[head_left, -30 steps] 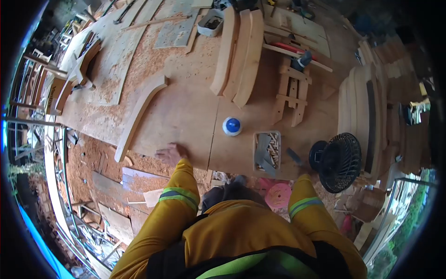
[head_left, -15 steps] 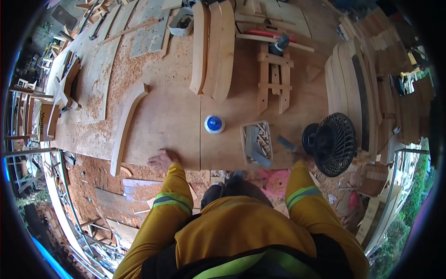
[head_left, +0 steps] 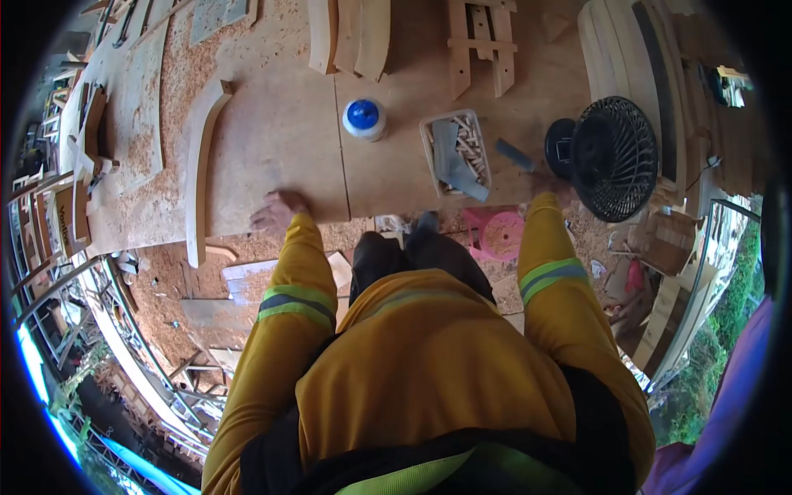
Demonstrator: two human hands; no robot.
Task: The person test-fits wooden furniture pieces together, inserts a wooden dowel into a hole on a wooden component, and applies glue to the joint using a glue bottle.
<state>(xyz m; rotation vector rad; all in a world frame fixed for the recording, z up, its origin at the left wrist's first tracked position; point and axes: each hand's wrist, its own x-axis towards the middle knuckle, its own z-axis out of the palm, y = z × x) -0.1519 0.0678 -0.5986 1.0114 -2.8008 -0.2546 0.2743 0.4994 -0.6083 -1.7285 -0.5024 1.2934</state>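
My left hand [head_left: 277, 211] lies on the front edge of the wooden table [head_left: 272, 157], fingers spread, holding nothing. A curved wooden piece [head_left: 200, 165] rests to its left. My right hand [head_left: 554, 186] is at the table's front edge, dim and partly hidden by its sleeve; its fingers are unclear. Close to it are a dark grey bar [head_left: 513, 154] and a black fan [head_left: 612, 158]. Left of the bar sits a clear tray [head_left: 426, 136] of small wooden pegs [head_left: 472, 148] with grey flat pieces on top. A white bottle with a blue cap [head_left: 363, 117] stands between my hands.
Curved boards [head_left: 351, 37] and a slatted wooden frame [head_left: 481, 45] lie at the back. Stacked curved planks [head_left: 615, 49] stand at the right. A pink stool [head_left: 502, 235] is below the table edge. Purple clothing of another person [head_left: 738, 396] shows at the lower right.
The view has tilted down, so the table and its objects sit higher in the picture. Purple clothing has come into view at the right. Both hands stay by the front edge.
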